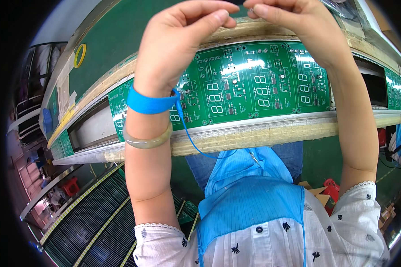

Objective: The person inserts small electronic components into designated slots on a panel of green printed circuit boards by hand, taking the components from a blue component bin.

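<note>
My left hand [178,33] is raised over the far edge of the bench, with thumb and fingers drawn together. Whatever lies between those fingertips, if anything, cannot be made out. Facing it, my right hand [294,22] pinches a tiny object [251,10], too small to name, at the top edge of the picture. Below both hands lies a green printed circuit board panel [245,91] with white digit outlines and small dark chips. A blue wrist strap [149,101] with a thin cord and a pale bangle [148,141] circle my left arm.
The panel sits in a rail [263,119] along the bench, with more green boards [398,89] to the right. A yellow tape ring [79,55] rests at the far left. Racks of dark boards [89,213] stand below left; a red object [330,191] is below right.
</note>
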Action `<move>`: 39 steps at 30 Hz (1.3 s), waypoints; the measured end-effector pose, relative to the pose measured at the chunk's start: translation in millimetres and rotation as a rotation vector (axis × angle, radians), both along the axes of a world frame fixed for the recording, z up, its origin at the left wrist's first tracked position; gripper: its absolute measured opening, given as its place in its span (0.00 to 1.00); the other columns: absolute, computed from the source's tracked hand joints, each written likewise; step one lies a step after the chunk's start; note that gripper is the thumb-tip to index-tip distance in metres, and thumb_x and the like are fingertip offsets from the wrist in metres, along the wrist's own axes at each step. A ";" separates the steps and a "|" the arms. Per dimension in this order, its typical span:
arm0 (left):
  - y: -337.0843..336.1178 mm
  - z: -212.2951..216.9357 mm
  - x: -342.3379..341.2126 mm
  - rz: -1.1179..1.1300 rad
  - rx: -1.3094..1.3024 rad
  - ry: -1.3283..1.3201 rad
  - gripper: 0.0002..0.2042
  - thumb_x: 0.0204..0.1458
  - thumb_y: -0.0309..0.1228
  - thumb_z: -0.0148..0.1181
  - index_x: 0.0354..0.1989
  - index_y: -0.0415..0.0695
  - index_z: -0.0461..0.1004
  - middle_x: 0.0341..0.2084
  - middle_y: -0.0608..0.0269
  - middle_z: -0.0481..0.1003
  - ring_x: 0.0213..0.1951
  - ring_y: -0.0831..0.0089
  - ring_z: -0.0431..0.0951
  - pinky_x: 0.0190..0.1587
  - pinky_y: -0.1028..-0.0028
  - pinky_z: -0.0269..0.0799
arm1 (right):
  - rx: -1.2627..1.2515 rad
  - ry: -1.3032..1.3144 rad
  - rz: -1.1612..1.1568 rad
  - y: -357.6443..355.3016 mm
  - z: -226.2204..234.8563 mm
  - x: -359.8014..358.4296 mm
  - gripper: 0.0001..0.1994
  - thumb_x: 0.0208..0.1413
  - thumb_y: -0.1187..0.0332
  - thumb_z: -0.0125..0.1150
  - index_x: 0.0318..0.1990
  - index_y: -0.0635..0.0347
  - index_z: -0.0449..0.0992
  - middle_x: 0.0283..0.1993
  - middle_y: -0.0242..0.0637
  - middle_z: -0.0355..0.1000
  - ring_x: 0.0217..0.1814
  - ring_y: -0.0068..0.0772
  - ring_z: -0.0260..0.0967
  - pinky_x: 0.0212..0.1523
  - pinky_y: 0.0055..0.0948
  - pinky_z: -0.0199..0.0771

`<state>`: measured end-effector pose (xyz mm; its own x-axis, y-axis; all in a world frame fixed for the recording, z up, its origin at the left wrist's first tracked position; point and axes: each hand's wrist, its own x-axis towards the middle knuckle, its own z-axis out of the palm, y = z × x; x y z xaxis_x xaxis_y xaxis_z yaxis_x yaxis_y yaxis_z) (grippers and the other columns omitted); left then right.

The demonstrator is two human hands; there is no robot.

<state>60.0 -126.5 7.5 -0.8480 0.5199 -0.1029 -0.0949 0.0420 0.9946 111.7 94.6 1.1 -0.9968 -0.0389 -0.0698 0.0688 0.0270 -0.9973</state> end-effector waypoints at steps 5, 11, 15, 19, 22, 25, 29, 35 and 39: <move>-7.7 -33.9 -5.9 -0.112 0.043 0.110 0.12 0.63 0.26 0.61 0.52 0.34 0.80 0.42 0.57 0.84 0.46 0.75 0.82 0.54 0.77 0.77 | -0.048 -0.044 -0.004 -0.7 -4.4 8.7 0.09 0.62 0.75 0.66 0.48 0.68 0.83 0.43 0.36 0.82 0.44 0.21 0.78 0.49 0.21 0.78; -6.6 -39.9 -3.1 -0.101 0.092 0.084 0.11 0.62 0.26 0.63 0.50 0.35 0.80 0.40 0.59 0.84 0.45 0.76 0.82 0.52 0.77 0.77 | 0.053 -0.002 -0.007 -3.2 -6.7 13.2 0.08 0.62 0.75 0.66 0.46 0.67 0.84 0.40 0.33 0.82 0.41 0.18 0.76 0.45 0.19 0.77; -8.1 -39.6 -2.2 -0.071 0.046 0.143 0.10 0.61 0.26 0.65 0.48 0.37 0.82 0.40 0.62 0.84 0.44 0.78 0.81 0.51 0.79 0.76 | 0.122 0.034 0.003 -5.4 -6.1 17.0 0.07 0.62 0.75 0.66 0.45 0.66 0.84 0.38 0.31 0.81 0.39 0.15 0.74 0.42 0.18 0.75; -9.9 -38.3 0.0 -0.053 0.045 0.130 0.09 0.61 0.26 0.65 0.47 0.38 0.83 0.41 0.63 0.83 0.43 0.79 0.81 0.50 0.79 0.76 | 0.146 0.026 -0.002 -9.8 -5.9 18.3 0.07 0.61 0.74 0.66 0.44 0.66 0.84 0.36 0.30 0.81 0.39 0.16 0.74 0.41 0.20 0.75; -8.7 -34.5 1.3 -0.039 0.013 0.137 0.10 0.60 0.26 0.66 0.47 0.38 0.84 0.39 0.64 0.84 0.42 0.79 0.81 0.48 0.80 0.76 | 0.436 0.196 -0.019 -8.7 -3.8 21.7 0.09 0.58 0.73 0.69 0.45 0.65 0.84 0.34 0.33 0.81 0.38 0.22 0.76 0.41 0.23 0.76; -8.6 -36.4 2.1 -0.020 -0.040 0.214 0.09 0.59 0.26 0.66 0.46 0.38 0.84 0.38 0.64 0.84 0.40 0.80 0.81 0.46 0.80 0.77 | 0.662 0.264 -0.004 -11.8 -0.2 25.2 0.09 0.56 0.71 0.67 0.42 0.64 0.83 0.32 0.42 0.80 0.38 0.37 0.79 0.42 0.33 0.78; -7.9 -37.7 2.6 -0.009 -0.142 0.256 0.10 0.58 0.27 0.67 0.46 0.39 0.85 0.36 0.63 0.84 0.38 0.80 0.81 0.42 0.80 0.77 | 0.702 0.328 0.009 -9.6 -21.2 25.0 0.10 0.55 0.70 0.65 0.44 0.58 0.84 0.38 0.35 0.77 0.49 0.38 0.72 0.49 0.38 0.73; -6.5 -19.7 8.5 0.009 -0.241 0.075 0.08 0.59 0.23 0.64 0.44 0.34 0.83 0.32 0.65 0.82 0.34 0.82 0.78 0.39 0.80 0.75 | 1.017 0.413 0.137 -15.3 -13.4 21.9 0.15 0.51 0.71 0.63 0.48 0.53 0.84 0.32 0.32 0.79 0.46 0.34 0.73 0.42 0.33 0.76; -3.9 -15.4 11.7 0.002 -0.220 0.136 0.07 0.57 0.24 0.65 0.41 0.34 0.83 0.30 0.66 0.82 0.31 0.84 0.76 0.35 0.80 0.73 | 1.018 0.316 0.137 -19.1 -9.6 20.3 0.16 0.50 0.72 0.61 0.48 0.53 0.84 0.33 0.32 0.79 0.45 0.33 0.73 0.39 0.33 0.76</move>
<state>71.7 -130.5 -8.0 -0.8629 0.4958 -0.0980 0.0392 0.2590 0.9651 132.0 75.6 -8.5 -0.9669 -0.2210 0.1278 -0.2553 0.8430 -0.4734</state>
